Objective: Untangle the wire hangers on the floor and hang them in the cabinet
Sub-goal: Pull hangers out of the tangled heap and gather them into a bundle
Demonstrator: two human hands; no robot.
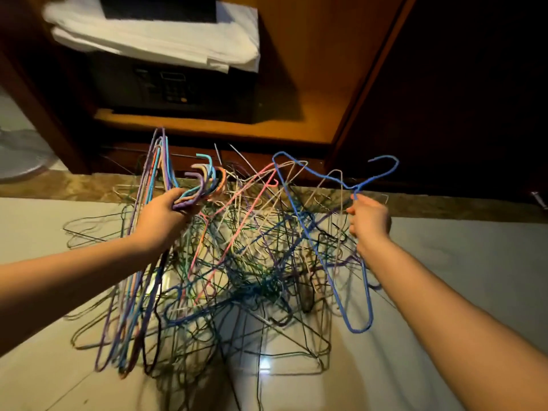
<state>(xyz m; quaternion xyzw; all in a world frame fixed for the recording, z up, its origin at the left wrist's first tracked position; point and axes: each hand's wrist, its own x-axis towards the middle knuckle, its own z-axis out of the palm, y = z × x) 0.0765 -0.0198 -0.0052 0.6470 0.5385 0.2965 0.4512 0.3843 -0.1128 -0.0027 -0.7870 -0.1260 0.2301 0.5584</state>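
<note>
Left hand grips one bundle of coloured wire hangers at the necks, hooks up; count blurred. Mid-floor, before the cabinet: one tangled pile, thin coated wires, uncountable. Right hand pinches one blue hanger below its hook, raised over the pile.

Wire hanger pile, centre: thin wire with matt coloured coating; likewise hanger bundle at 9 o'clock and blue hanger at 3. Floor tiles: glossy, reflective. Cabinet, 12 o'clock: varnished wood. Folded towels, 11 o'clock: white cloth.
</note>
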